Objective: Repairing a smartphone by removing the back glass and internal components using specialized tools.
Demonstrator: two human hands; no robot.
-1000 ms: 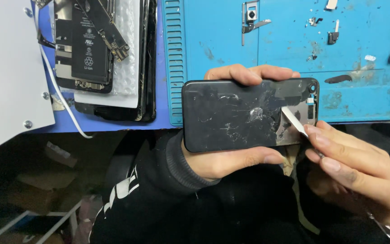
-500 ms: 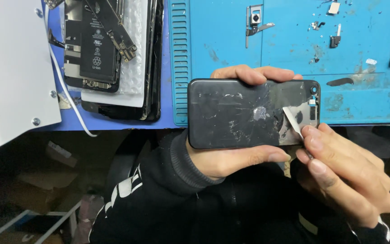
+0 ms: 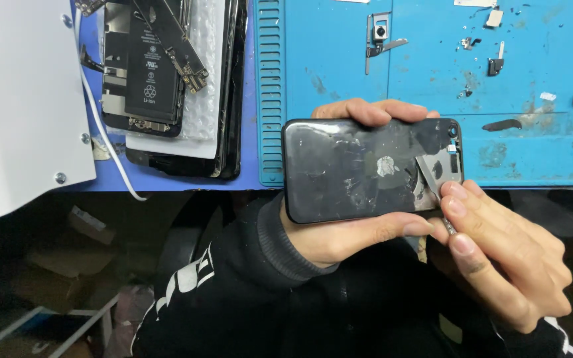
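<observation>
Lying crosswise, phone [image 3: 359, 169], camera rightward

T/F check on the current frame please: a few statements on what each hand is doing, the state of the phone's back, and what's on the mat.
1. The left hand holds a black phone with a cracked glass back by its long edges. True.
2. The right hand is empty. False: its fingers pinch a thin flat metal blade laid against the back near the camera end.
3. The phone lies flat on the blue silicone work mat. False: it is held up at the mat's near edge.
4. Small loose parts, including a small camera module on a metal bracket, lie on the mat. True.
5. An opened phone with its black battery exposed lies left of the mat. True.
</observation>
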